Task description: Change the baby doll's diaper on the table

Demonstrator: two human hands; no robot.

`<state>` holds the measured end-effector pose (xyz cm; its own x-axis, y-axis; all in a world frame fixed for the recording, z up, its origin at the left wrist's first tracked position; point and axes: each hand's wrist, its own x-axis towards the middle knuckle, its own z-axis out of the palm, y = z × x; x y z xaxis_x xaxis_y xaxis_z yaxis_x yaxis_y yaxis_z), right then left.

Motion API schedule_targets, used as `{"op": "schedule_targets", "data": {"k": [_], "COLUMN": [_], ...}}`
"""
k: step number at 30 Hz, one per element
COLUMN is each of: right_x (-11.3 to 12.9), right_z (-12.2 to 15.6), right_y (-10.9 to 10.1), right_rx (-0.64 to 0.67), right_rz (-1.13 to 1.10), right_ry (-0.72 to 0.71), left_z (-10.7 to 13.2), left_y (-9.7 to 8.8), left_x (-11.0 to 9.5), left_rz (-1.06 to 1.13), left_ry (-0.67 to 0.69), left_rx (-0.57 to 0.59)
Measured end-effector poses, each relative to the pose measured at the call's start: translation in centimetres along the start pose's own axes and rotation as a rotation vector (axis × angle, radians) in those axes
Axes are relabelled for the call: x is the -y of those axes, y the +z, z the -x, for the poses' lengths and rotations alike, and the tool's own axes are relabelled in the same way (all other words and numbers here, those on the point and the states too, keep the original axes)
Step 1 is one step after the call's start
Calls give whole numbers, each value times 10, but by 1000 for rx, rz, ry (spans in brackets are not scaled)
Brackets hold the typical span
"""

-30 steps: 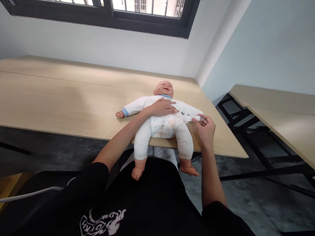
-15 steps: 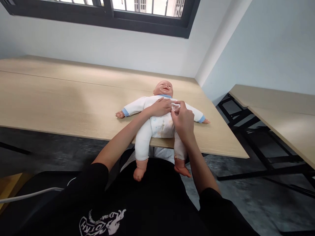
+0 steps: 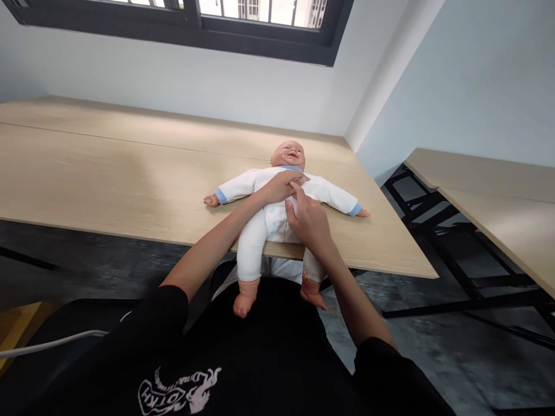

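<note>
A baby doll (image 3: 277, 222) in a white suit with blue cuffs and collar lies on its back on the table (image 3: 173, 173), legs hanging over the front edge. My left hand (image 3: 281, 186) rests flat across its chest, fingers stretched to the right. Just in front, my right hand (image 3: 309, 216) reaches in over the belly. Its index fingertip meets the left hand's fingers, and its thumb stands apart from the index. White material shows between thumb and index; whether it is the suit or a separate piece, I cannot tell. The other right fingers are partly hidden.
A second table (image 3: 494, 179) with a black metal frame stands to the right, across a gap. A dark-framed window (image 3: 260, 37) is in the wall behind. At lower left, a white cable (image 3: 56, 342) runs beside a dark seat.
My right hand has moved left and closer to my left hand. The white-edged piece seen between its thumb and finger no longer shows clearly. The doll's right-side leg has shifted slightly left.
</note>
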<state>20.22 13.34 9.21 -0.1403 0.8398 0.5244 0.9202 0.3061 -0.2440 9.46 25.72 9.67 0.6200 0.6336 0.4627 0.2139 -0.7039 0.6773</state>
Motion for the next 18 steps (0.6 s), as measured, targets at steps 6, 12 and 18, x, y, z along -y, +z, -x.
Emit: {"op": "schedule_targets", "data": {"k": [6,12,18], "right_x": [-11,-15,-18], "right_z": [6,9,10], "right_y": [4,5,-1], "right_rx": [7,-18,6], "right_rz": [-73,-66,-27], "right_ry": [-21,-39,-39], "left_z": [53,121,122], "left_y": [-23,-36,-41], "left_x": [-9,-4,-17], "left_rz": [-125,-295,147], "left_ry": [-211,-465,-422], "left_rx": [-463,-175,68]}}
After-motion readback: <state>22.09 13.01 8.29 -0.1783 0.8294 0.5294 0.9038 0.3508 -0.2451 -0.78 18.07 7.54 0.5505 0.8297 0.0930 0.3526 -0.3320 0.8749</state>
